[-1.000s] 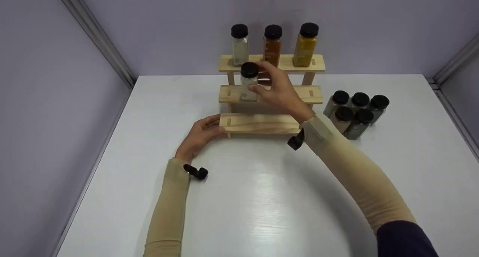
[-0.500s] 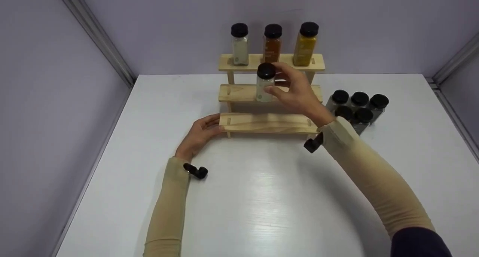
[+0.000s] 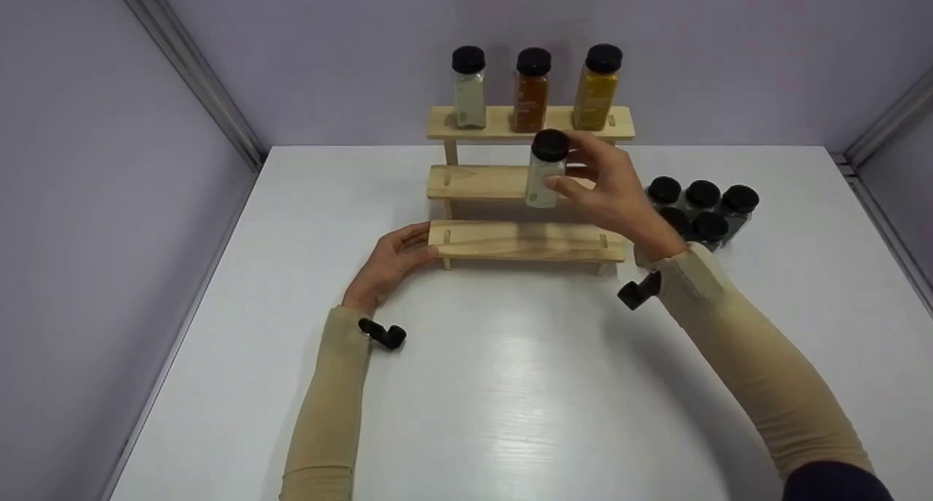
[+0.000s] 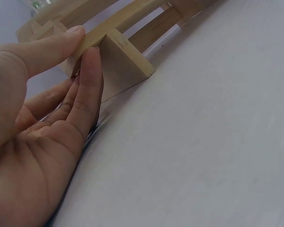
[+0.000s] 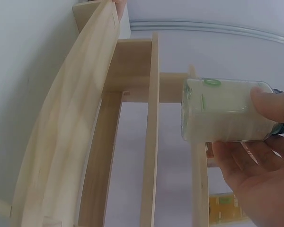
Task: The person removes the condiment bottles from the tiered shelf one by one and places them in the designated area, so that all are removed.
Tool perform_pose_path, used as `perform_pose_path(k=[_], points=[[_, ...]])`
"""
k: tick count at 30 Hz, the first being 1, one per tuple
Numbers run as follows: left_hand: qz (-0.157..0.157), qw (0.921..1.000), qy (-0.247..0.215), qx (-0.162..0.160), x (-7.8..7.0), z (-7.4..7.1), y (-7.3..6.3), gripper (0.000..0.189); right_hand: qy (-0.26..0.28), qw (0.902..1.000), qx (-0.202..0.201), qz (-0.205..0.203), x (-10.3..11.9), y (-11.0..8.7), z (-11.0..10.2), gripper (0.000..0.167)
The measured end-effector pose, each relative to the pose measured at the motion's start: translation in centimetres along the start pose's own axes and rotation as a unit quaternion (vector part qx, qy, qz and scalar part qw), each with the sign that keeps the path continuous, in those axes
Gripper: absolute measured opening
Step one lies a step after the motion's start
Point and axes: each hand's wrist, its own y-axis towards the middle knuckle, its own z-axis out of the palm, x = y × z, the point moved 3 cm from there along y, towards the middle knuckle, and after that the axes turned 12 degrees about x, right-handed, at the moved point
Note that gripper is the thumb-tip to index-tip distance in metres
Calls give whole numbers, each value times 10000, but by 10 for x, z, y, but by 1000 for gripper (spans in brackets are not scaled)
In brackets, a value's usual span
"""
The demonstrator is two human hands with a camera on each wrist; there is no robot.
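Note:
My right hand (image 3: 616,191) grips a square glass spice jar (image 3: 543,191) with a black cap and pale powder inside. It holds the jar upright, overlapping the front edge of the middle shelf in the head view. The right wrist view shows the thumb on one side of the jar (image 5: 222,111) and the fingers on the other. My left hand (image 3: 386,268) pinches the left end of the bottom shelf of a three-tier wooden rack (image 3: 510,240). In the left wrist view its thumb lies over the board (image 4: 116,23) and a finger under it.
On the top shelf stand jars of pale powder (image 3: 470,101), red-brown spice (image 3: 530,106) and yellow spice (image 3: 595,100). A cluster of several black-capped jars (image 3: 732,213) stands right of the rack, partly behind the right wrist. A wall (image 3: 350,63) rises behind the rack.
My right hand has carried the pale jar rightward along the middle shelf, and slightly toward me. The left hand keeps its place on the rack.

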Motion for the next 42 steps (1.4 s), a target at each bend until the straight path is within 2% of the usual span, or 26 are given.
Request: perform_pose_path(k=[8,21,30,39,42], points=[[1,10000,-8,-29,0,1,-1,62,-238,9994,-2,241,-1,-15,-16,55],[-3,10000,-29,-79,-1,1,-1,62,-339,9993,50,134,11,-35,-44,52],[6,10000,-2,-77,-1,1,-1,62,-439,9983,134,367,10,-46,-61,54],[-40,9998,160,-81,1,0,1,64,-574,9961,-86,669,11,-59,-76,47],[-61,9998,144,-96,0,0,1,64,-512,9966,-166,628,11,-62,-81,46]])
